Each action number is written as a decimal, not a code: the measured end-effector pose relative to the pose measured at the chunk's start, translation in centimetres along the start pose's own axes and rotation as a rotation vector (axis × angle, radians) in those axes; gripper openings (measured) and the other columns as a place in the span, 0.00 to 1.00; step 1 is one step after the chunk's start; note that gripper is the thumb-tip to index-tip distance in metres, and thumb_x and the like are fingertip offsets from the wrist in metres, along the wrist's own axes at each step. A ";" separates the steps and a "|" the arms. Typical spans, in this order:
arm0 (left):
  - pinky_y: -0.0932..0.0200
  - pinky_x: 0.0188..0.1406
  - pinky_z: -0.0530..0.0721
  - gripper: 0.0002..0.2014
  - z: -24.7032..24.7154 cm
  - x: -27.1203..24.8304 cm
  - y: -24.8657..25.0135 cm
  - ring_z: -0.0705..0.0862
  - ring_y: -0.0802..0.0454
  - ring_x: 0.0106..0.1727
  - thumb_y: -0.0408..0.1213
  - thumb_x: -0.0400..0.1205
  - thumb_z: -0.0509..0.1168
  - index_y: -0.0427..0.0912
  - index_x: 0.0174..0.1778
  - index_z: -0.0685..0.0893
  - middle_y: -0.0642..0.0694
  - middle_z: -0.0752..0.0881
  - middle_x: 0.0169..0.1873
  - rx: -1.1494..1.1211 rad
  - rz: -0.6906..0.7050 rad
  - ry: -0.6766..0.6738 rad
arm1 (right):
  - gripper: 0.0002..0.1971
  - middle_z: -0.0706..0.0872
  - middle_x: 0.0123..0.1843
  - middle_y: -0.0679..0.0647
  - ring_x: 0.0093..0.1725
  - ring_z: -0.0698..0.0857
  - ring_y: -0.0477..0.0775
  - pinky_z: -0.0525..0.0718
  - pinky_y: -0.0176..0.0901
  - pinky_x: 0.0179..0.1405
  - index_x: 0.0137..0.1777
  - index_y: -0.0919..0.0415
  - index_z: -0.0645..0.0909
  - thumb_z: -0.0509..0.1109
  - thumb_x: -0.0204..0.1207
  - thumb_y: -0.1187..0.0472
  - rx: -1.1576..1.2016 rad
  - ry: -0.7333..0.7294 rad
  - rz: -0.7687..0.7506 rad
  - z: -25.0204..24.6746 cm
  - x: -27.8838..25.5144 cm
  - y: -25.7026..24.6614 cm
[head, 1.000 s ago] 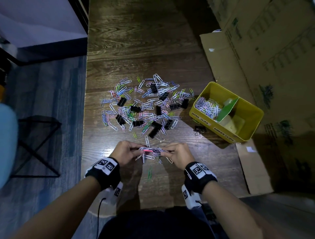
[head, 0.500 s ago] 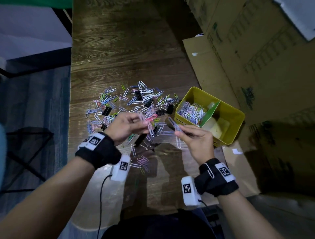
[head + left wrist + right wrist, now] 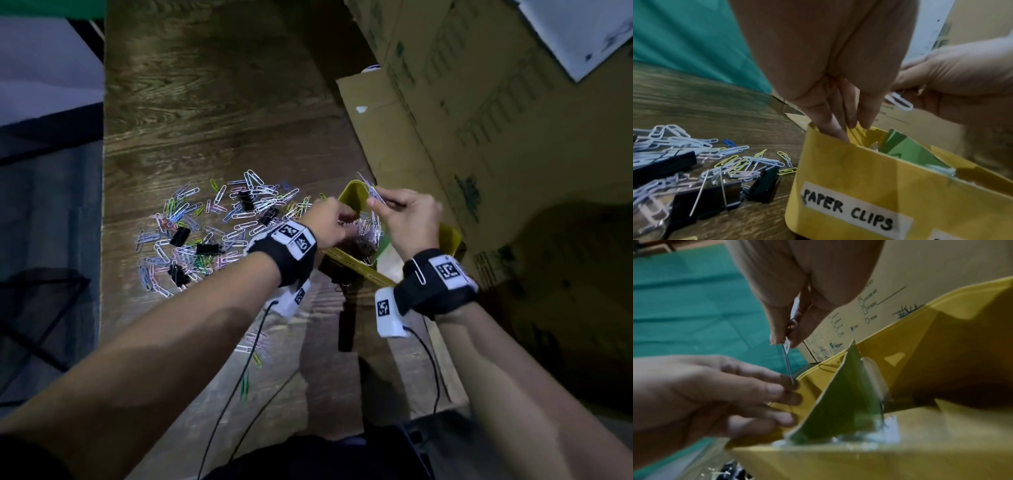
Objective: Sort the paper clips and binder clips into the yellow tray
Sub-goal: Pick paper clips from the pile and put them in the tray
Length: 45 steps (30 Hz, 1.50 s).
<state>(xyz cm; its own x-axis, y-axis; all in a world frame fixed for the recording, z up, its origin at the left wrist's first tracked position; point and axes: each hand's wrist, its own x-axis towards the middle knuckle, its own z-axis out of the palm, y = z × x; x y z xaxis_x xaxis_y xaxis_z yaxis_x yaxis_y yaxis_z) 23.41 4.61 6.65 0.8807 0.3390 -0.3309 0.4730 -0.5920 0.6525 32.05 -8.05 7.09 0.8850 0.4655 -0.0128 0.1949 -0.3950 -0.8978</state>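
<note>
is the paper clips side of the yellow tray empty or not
Not empty: a heap of paper clips lies in the yellow tray, left of its green divider.

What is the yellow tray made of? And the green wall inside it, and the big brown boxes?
The yellow tray looks like smooth plastic: its rounded rim shines slightly. The green divider looks like thin card, flat and sharp-cornered, fixed with shiny clear tape. The brown boxes look like matte printed cardboard, with a folded flap.
</note>
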 end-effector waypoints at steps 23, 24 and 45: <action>0.43 0.74 0.59 0.26 8.2 -7.4 -7.1 0.69 0.43 0.72 0.33 0.80 0.43 0.39 0.75 0.66 0.42 0.73 0.67 0.714 0.266 -0.175 | 0.17 0.86 0.57 0.57 0.56 0.83 0.62 0.75 0.53 0.60 0.64 0.52 0.81 0.70 0.75 0.62 -0.904 -0.502 -0.366 -0.1 -1.4 1.3; 0.44 0.72 0.65 0.27 8.1 -8.3 -7.7 0.73 0.44 0.69 0.34 0.77 0.43 0.40 0.73 0.70 0.42 0.77 0.64 0.708 0.289 -0.155 | 0.19 0.85 0.57 0.57 0.57 0.82 0.62 0.75 0.55 0.60 0.65 0.54 0.81 0.72 0.74 0.62 -0.858 -0.469 -0.386 0.0 -1.6 1.4; 0.41 0.71 0.24 0.28 7.6 -10.2 -10.7 0.38 0.46 0.81 0.47 0.87 0.36 0.39 0.80 0.37 0.45 0.36 0.79 0.877 0.019 -0.219 | 0.24 0.82 0.60 0.61 0.63 0.80 0.64 0.72 0.57 0.71 0.64 0.64 0.80 0.70 0.65 0.66 -0.930 -0.683 -0.388 5.7 -10.0 4.5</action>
<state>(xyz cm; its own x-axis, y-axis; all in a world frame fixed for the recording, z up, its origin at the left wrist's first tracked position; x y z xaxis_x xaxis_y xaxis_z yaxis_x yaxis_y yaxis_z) 9.52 1.93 -2.16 0.8313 0.2297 -0.5061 0.2287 -0.9713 -0.0651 21.68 -9.98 0.64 0.3500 0.8893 -0.2944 0.8740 -0.4231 -0.2391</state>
